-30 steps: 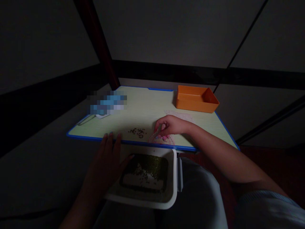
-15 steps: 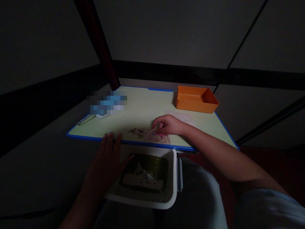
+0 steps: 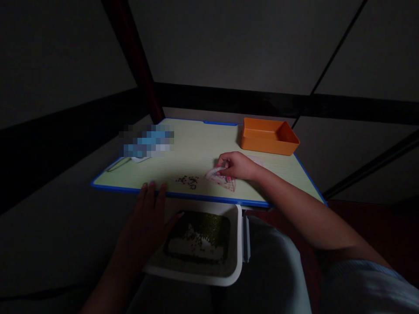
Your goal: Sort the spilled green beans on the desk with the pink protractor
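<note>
My right hand point(image 3: 238, 166) pinches a thin, pink-patterned, fan-shaped piece point(image 3: 226, 182) just above the tabletop point(image 3: 193, 152); its exact kind is unclear. Left of it lies a loose scatter of small dark beans point(image 3: 190, 181). My left hand point(image 3: 149, 218) is open, its fingertips at the blue front edge and its thumb over the white container point(image 3: 237, 244). Below the table edge, this container holds many small green beans point(image 3: 212, 224), banked toward its far side, with part of its floor showing.
An orange open box point(image 3: 268, 143) stands at the back right of the table. A flat pale pink thing point(image 3: 255, 160) lies partly behind my right hand. At the left is a blurred-out blue and white item point(image 3: 149, 141). My legs point(image 3: 278, 257) are under the table.
My right hand has moved back and slightly right, away from the front edge, bringing the pink piece with it. My left hand stays where it was.
</note>
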Demonstrator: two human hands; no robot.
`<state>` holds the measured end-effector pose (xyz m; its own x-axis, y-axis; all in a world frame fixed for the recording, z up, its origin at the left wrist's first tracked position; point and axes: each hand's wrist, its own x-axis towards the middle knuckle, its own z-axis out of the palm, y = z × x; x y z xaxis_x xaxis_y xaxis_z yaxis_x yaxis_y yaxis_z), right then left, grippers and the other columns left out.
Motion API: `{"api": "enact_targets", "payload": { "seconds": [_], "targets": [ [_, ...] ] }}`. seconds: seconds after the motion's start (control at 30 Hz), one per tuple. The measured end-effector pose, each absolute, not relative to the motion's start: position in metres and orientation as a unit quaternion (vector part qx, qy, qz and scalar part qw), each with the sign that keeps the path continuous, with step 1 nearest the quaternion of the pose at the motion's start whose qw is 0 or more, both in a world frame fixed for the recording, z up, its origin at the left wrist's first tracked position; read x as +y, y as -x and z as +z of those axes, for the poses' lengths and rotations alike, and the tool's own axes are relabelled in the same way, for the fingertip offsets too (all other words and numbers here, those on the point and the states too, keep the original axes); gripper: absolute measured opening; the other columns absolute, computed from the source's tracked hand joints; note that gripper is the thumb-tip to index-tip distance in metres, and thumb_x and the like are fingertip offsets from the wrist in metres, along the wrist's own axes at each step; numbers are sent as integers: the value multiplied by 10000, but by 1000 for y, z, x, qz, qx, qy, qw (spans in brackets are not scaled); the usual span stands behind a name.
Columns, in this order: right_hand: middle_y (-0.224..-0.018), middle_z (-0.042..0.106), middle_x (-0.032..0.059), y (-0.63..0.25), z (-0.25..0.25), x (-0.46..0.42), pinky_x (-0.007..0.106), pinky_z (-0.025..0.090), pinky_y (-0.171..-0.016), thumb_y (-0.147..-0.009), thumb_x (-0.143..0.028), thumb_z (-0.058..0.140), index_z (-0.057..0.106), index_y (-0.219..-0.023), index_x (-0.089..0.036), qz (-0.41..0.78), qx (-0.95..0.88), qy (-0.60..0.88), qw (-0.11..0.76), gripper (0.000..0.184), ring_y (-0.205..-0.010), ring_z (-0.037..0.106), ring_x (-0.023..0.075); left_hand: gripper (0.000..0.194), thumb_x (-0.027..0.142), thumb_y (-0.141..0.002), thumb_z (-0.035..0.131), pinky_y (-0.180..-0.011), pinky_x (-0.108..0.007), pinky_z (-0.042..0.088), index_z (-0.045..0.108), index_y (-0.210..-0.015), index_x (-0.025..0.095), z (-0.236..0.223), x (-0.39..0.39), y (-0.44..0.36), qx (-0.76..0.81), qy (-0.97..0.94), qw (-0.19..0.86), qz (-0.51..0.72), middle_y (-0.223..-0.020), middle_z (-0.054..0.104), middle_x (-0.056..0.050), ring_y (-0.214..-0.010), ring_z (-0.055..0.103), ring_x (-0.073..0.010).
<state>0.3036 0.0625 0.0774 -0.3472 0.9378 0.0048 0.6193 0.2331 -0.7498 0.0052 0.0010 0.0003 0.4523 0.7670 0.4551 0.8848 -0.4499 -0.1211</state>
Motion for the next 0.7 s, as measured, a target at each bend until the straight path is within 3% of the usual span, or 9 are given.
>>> {"api": "enact_targets", "payload": {
  "seconds": [0.7],
  "targets": [
    [-587,506,-33,-306,76,65,247,279,-572,-788,-211,622,695,-954,-136,219,-779,533,248,197,-561,423,89,910,676,-777,370,-1082,-526,327,253,-1411,34,2,0,-7,-499,832,174,-169,-1440,317,-320,-1396,246,-417]
  ]
}}
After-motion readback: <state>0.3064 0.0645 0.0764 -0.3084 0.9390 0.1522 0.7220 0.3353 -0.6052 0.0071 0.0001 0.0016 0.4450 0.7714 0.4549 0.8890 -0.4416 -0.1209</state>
